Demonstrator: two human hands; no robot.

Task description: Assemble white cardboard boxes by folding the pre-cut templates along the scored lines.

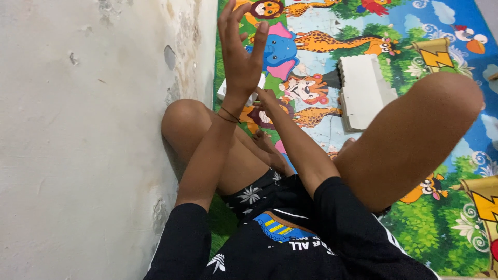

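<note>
Fabric first: your black shirt and patterned shorts (259, 194) look soft and creased, knees bent up either side. Your left hand (239, 49) is raised, fingers spread, gripping nothing; a thin cord band (228, 115) circles the wrist. Your right hand (263, 96) sits mostly hidden behind it, so I cannot tell its grip, but it meets a small white block (224, 89) just past the wrist. Risk: blind handling, the block could slip onto the glossy animal-print mat (441, 228). Beyond, a stepped white foam slab (363, 91) lies flat; rough pitted wall (78, 129) at left.
</note>
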